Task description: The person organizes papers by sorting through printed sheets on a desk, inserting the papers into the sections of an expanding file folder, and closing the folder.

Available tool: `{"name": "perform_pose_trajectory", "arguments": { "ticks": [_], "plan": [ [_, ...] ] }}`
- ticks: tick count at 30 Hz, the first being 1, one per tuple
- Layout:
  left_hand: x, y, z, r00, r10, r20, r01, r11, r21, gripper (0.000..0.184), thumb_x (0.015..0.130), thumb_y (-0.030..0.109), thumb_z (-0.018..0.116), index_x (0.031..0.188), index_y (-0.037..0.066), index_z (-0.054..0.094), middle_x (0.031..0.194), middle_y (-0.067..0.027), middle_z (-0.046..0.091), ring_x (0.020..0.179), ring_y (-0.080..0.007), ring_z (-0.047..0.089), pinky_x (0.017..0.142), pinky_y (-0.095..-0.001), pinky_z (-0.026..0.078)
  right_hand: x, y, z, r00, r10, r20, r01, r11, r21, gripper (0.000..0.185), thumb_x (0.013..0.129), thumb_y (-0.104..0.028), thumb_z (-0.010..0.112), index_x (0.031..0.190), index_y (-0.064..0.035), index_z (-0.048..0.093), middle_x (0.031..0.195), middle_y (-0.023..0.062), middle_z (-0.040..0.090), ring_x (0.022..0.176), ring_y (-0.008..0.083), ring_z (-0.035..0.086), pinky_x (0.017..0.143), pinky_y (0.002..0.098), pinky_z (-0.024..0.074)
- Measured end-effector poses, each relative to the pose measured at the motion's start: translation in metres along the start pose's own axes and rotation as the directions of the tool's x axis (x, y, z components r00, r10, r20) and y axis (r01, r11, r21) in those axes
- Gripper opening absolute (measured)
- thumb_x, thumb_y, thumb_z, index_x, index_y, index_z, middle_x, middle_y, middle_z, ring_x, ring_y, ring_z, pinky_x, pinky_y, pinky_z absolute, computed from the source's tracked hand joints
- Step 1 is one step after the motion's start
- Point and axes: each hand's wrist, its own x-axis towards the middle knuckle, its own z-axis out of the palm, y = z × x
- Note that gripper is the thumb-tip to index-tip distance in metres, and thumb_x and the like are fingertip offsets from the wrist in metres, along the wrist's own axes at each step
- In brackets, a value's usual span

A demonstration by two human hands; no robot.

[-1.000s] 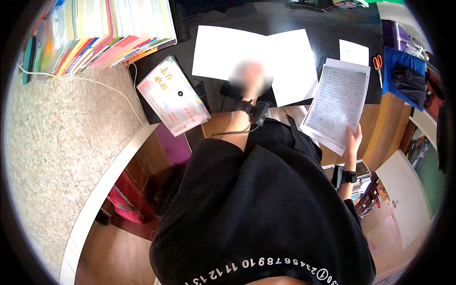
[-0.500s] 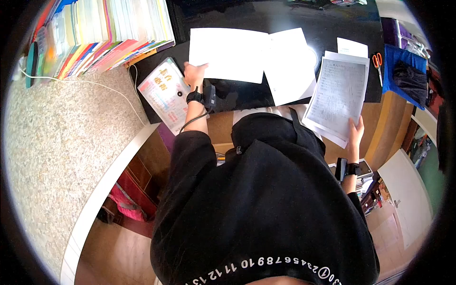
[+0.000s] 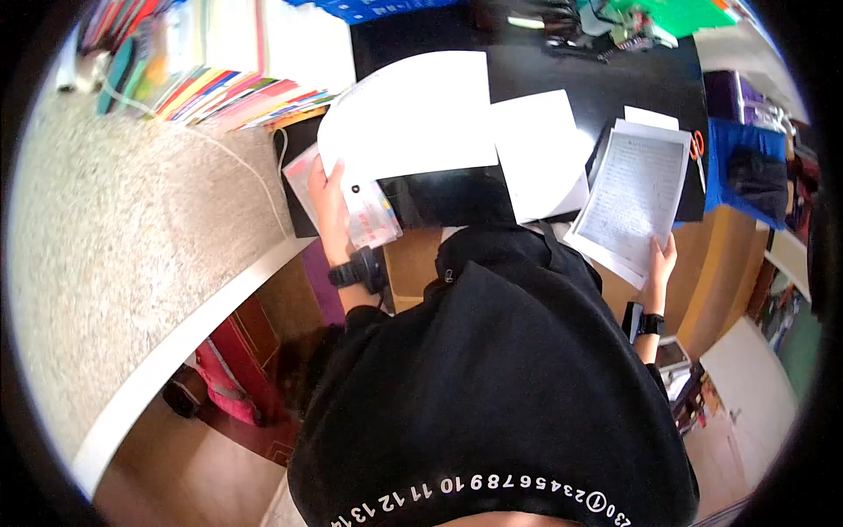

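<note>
My left hand (image 3: 330,206) is closed on the lower left corner of a large white sheet of paper (image 3: 417,114), whose left side is raised and bends in a curve. Beneath that hand lies a clear document folder (image 3: 369,215) with coloured writing and a round black button, partly covered by my hand and the sheet. My right hand (image 3: 660,262) grips the lower right edge of several printed sheets (image 3: 637,180) at the table's front edge. Between the two, another white sheet (image 3: 540,149) rests on the black table (image 3: 448,200).
Orange-handled scissors (image 3: 696,147) lie right of the printed sheets. A row of books (image 3: 255,79) stands at the back left, with a white cable (image 3: 211,145) hanging nearby. Dark items (image 3: 575,31) and a green object (image 3: 689,16) sit at the back. A blue bag (image 3: 724,167) is beyond the right edge.
My left hand has moved left and closer to my body, drawing the white sheet's left side up into a curve over the folder. The right hand keeps its hold; the view has shifted.
</note>
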Motion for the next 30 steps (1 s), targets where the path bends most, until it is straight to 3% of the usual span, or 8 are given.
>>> {"name": "perform_pose_trajectory", "arguments": {
  "ticks": [6,8,10,12,13,14,16,30],
  "plan": [
    [-0.025,0.08,0.015,0.988,0.152,0.041,-0.14,0.968,-0.208,0.033,0.086,0.002,0.055,0.118,-0.004,0.051,0.111,-0.0077,0.059,0.099,-0.0131,0.055,0.087,-0.0261,0.04,0.033,0.0,0.014,0.988,-0.153,-0.003,0.153,0.988,0.006,0.036,0.085,-0.005,0.057,0.118,0.0075,0.05,0.106,0.0144,0.061,0.093,0.0176,0.057,0.082,0.0282,0.0449],
    [-0.033,0.098,0.025,0.975,0.219,0.045,-0.206,0.959,-0.193,0.033,0.086,0.002,0.055,0.119,-0.004,0.051,0.111,-0.008,0.059,0.099,-0.0132,0.055,0.087,-0.0262,0.041,0.037,-0.011,0.021,0.986,-0.166,-0.02,0.165,0.986,-0.028,0.038,0.084,-0.007,0.059,0.118,0.0083,0.05,0.105,0.0156,0.062,0.092,0.0179,0.057,0.081,0.0287,0.0456],
    [-0.036,0.099,0.032,0.971,0.227,0.081,-0.213,0.966,-0.147,0.036,0.086,0.001,0.055,0.121,-0.004,0.049,0.112,-0.009,0.059,0.1,-0.0137,0.056,0.088,-0.0272,0.042,0.035,-0.031,0.027,0.985,-0.159,-0.066,0.138,0.959,-0.247,0.048,0.083,-0.014,0.064,0.122,0.01,0.047,0.108,0.0186,0.061,0.093,0.0182,0.057,0.084,0.0295,0.0456],
    [-0.027,0.086,0.031,0.974,0.189,0.127,-0.155,0.96,-0.233,0.044,0.086,0.007,0.056,0.127,-0.001,0.045,0.121,-0.0136,0.055,0.112,-0.0199,0.051,0.093,-0.0324,0.041,0.041,-0.023,0.031,0.985,-0.152,-0.085,0.132,0.971,-0.199,0.048,0.083,-0.014,0.064,0.122,0.0096,0.048,0.109,0.0192,0.061,0.095,0.0195,0.057,0.086,0.0299,0.0446],
    [-0.031,0.089,0.042,0.971,0.201,0.13,-0.16,0.949,-0.271,0.043,0.086,0.006,0.056,0.127,-0.001,0.045,0.121,-0.0133,0.054,0.113,-0.0197,0.051,0.093,-0.0321,0.041,0.037,-0.031,0.037,0.987,-0.129,-0.096,0.121,0.989,-0.085,0.042,0.082,-0.009,0.063,0.118,0.0094,0.05,0.107,0.0141,0.061,0.095,0.0176,0.055,0.085,0.0294,0.0437],
    [-0.034,0.1,0.053,0.967,0.22,0.128,-0.174,0.938,-0.3,0.043,0.086,0.005,0.056,0.127,-0.002,0.045,0.122,-0.013,0.054,0.113,-0.0196,0.051,0.093,-0.0317,0.041,0.037,-0.033,0.036,0.99,-0.136,-0.037,0.132,0.987,-0.09,0.046,0.083,-0.011,0.063,0.12,0.0105,0.048,0.112,0.0201,0.059,0.101,0.0206,0.056,0.087,0.03,0.0436],
    [-0.04,0.109,0.066,0.965,0.231,0.127,-0.185,0.938,-0.294,0.042,0.086,0.004,0.055,0.126,-0.004,0.044,0.122,-0.013,0.053,0.112,-0.0195,0.051,0.094,-0.0316,0.041,0.031,-0.03,0.043,0.976,-0.184,-0.114,0.182,0.983,-0.029,0.047,0.082,-0.011,0.064,0.119,0.0111,0.047,0.117,0.0209,0.056,0.105,0.0221,0.054,0.089,0.0305,0.0425],
    [-0.046,0.122,0.101,0.942,0.259,0.215,-0.184,0.932,-0.313,0.041,0.087,0.001,0.053,0.126,-0.002,0.044,0.121,-0.0105,0.054,0.11,-0.0174,0.052,0.094,-0.0303,0.039,0.022,0.005,0.039,0.988,-0.133,-0.076,0.133,0.991,-0.008,0.046,0.082,-0.012,0.062,0.118,0.0116,0.048,0.114,0.0236,0.056,0.103,0.0273,0.056,0.088,0.0335,0.0423]
  ]
}}
